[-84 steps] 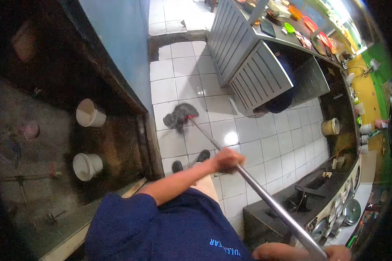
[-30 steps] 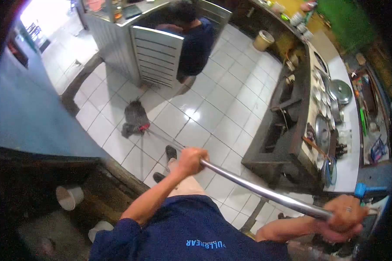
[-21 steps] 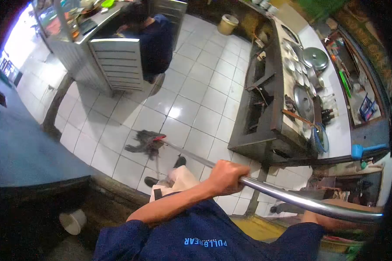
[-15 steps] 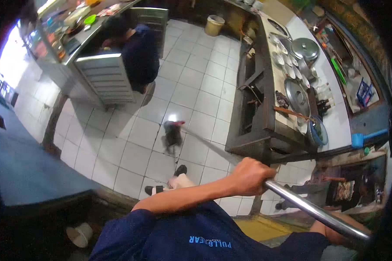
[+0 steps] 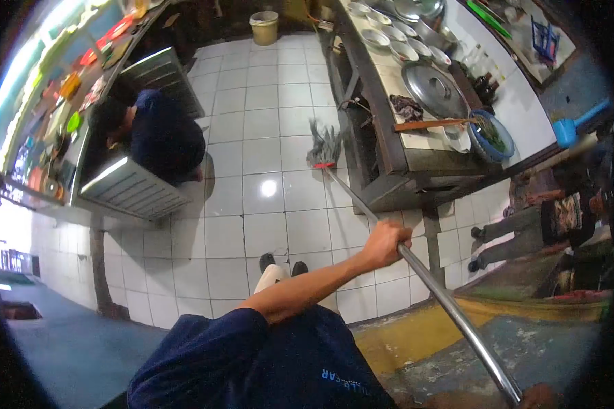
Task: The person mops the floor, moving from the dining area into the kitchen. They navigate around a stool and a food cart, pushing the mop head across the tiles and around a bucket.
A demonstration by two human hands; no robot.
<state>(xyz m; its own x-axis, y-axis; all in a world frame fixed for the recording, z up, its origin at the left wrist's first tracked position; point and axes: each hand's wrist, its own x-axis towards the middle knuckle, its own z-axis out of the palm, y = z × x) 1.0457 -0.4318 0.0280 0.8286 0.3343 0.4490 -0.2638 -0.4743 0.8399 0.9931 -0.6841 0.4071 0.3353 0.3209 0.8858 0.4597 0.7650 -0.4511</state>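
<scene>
My left hand (image 5: 387,243) is wrapped round the middle of a metal mop handle (image 5: 443,300), my arm reaching across my body. Low at the right edge, my right hand (image 5: 537,396) closes on the handle's upper end, partly cut off and dim. The handle slants away to the mop head (image 5: 326,146), grey strands with a red clamp, slightly blurred. It rests on white floor tiles (image 5: 262,150), close beside the base of the counter (image 5: 389,180).
A person (image 5: 164,136) crouches between open cabinet doors (image 5: 136,187) on the left. Bowls (image 5: 402,51), a large lid (image 5: 433,88) and a blue basin (image 5: 491,140) stand on the right counter. A bucket (image 5: 264,31) stands at the back. Another person (image 5: 559,218) stands at right.
The mop head has swung from the floor in front of my feet, away and rightward to the counter's base. My view has shifted, and both hands stay on the handle.
</scene>
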